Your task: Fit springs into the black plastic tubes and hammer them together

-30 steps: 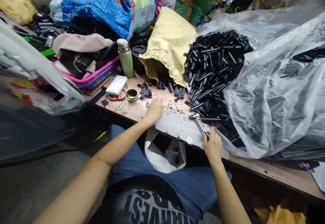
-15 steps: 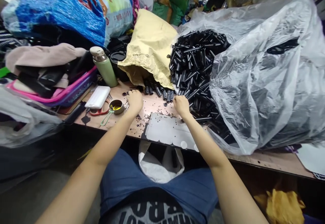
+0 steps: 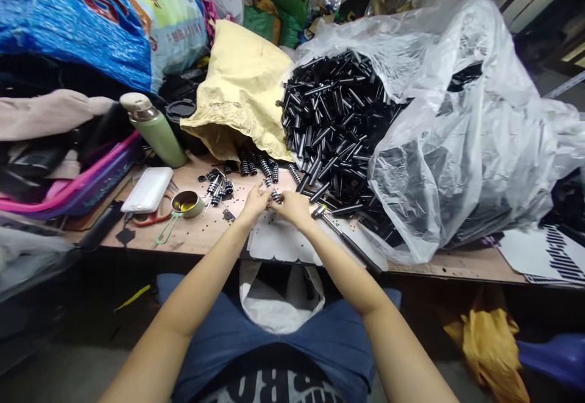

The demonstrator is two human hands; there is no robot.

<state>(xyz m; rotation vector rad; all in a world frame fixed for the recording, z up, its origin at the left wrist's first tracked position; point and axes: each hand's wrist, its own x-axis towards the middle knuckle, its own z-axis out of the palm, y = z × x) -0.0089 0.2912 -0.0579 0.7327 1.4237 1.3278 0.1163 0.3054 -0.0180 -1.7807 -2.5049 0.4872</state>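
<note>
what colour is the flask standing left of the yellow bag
Light green body with a beige cap: the flask, clearest in the head view.

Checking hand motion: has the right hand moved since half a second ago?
Yes. The right hand moved left, away from the black tube pile, to meet the left hand.

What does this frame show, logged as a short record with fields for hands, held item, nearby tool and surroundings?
left hand: left hand meets the other at the table edge
right hand: right hand pinches with it
held item: small black-and-white ribbed spring part between both
nearby tool: metal hammer lying beside right hand
surroundings: heap of black plastic tubes, yellow paper sack, green flask
</note>
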